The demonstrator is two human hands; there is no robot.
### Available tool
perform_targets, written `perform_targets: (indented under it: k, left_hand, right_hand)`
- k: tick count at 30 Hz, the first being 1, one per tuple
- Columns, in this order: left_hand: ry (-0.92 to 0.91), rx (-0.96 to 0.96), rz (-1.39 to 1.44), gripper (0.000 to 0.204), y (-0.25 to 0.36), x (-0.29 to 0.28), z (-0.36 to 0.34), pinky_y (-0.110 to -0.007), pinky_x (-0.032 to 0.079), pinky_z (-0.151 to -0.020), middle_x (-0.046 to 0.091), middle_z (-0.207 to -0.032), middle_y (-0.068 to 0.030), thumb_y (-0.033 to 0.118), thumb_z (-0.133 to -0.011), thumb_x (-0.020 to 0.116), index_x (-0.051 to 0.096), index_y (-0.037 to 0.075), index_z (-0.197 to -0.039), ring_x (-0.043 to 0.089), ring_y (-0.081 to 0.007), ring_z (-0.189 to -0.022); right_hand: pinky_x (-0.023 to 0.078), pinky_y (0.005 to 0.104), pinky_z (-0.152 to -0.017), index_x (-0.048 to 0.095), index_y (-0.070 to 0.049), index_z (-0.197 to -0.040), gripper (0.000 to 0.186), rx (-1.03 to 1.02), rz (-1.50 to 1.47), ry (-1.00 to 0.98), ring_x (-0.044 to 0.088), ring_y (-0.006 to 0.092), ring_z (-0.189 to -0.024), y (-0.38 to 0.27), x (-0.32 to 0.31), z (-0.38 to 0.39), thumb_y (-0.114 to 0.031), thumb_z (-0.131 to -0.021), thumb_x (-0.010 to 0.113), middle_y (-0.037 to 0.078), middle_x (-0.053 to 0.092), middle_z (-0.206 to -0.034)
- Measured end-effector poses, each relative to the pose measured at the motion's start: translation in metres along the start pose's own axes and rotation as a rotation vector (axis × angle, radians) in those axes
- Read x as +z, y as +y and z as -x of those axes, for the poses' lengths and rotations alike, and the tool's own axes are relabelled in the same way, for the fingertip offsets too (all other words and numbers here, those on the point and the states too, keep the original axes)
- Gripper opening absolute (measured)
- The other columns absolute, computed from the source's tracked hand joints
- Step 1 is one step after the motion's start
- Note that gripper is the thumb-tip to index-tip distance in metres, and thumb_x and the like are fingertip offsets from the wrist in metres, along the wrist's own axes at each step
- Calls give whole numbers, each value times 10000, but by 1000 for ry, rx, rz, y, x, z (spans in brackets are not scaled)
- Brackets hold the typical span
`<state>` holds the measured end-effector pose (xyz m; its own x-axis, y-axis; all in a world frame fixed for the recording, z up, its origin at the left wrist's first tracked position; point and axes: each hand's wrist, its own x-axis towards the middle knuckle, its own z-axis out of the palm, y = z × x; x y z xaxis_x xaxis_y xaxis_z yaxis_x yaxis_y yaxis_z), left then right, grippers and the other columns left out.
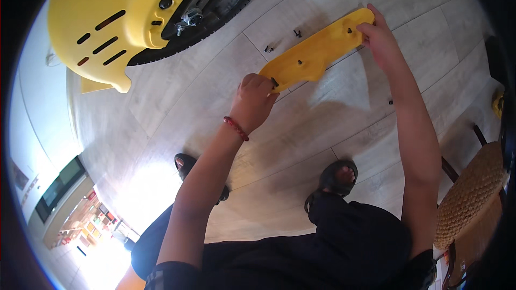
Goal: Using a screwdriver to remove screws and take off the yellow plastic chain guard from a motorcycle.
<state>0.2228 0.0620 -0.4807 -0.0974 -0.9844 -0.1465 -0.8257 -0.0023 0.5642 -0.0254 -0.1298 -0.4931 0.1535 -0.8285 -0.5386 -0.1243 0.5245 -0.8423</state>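
Note:
A long yellow plastic panel (309,53) is stretched between my two hands above the floor, its right end tilted farther away. My left hand (253,99), with a red bead bracelet at the wrist, grips the near left end with fingers curled over the edge. At the far right end, my right hand (380,40) pinches the panel between thumb and fingers. A small dark screw (300,62) sits around the panel's middle, and another screw (350,30) is near my right thumb. One more dark fastener (274,82) shows beside my left fingers.
At the upper left stands a slotted yellow body cover (107,27) beside a black tyre (201,40). Small dark screws (297,33) and a clip-like piece (269,49) lie on the floor behind the panel. A woven chair (467,196) is at my right.

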Motion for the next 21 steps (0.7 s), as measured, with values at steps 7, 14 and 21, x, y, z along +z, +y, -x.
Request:
perform_targets:
  k: [7,14,21]
  left_hand:
    - [34,-12,-102,138,-3,4,4,-390,428,-874,601,-904,-79,108,-707,683,613,50,-811,526,-284,-988]
    - [62,-31,-122,127,5,6,3,-397,421,-867,606,-890,-76,104,-692,695,624,63,-789,530,-281,-966]
    - [0,-35,-74,128,-8,17,2,-398,427,-847,604,-883,-84,95,-681,698,615,70,-775,539,-281,-928]
  right_hand:
    - [442,307,-876,292,-41,-1385,646,-94,-81,-55,513,206,-1055,11,3,-4,-48,-790,542,122,483,-1200]
    - [424,308,-916,309,-24,-1368,642,-139,26,-65,493,217,-1119,23,-4,-15,-30,-787,583,135,486,-1227]
    - [439,313,-893,336,-8,-1344,551,-78,-30,-29,529,202,-1075,18,-9,-4,-182,-869,552,128,514,-1202]
